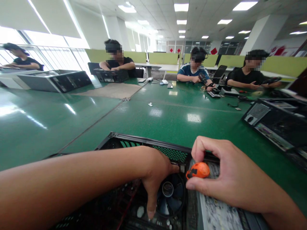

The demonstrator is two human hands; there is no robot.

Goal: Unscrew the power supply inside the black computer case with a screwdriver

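An open black computer case point(148, 142) lies in front of me, with a dark cooling fan point(168, 189) inside it. My left hand point(155, 172) reaches over the case and spans this fan, thumb at its lower left and a finger at its upper edge. Between the thumb and fingers of my right hand point(220, 175) is the orange and black handle of a screwdriver point(201, 170), seen end-on. Its shaft and tip are hidden. Beneath the right hand sits a grey metal box with a worn label point(218, 210), beside the fan.
Another opened computer case point(275, 124) stands at the right on the green table point(134, 118). A grey case point(57, 80) and a cardboard sheet point(110, 90) lie far left. Several people sit across the table, working on computer parts. A small white piece point(150, 104) lies mid-table.
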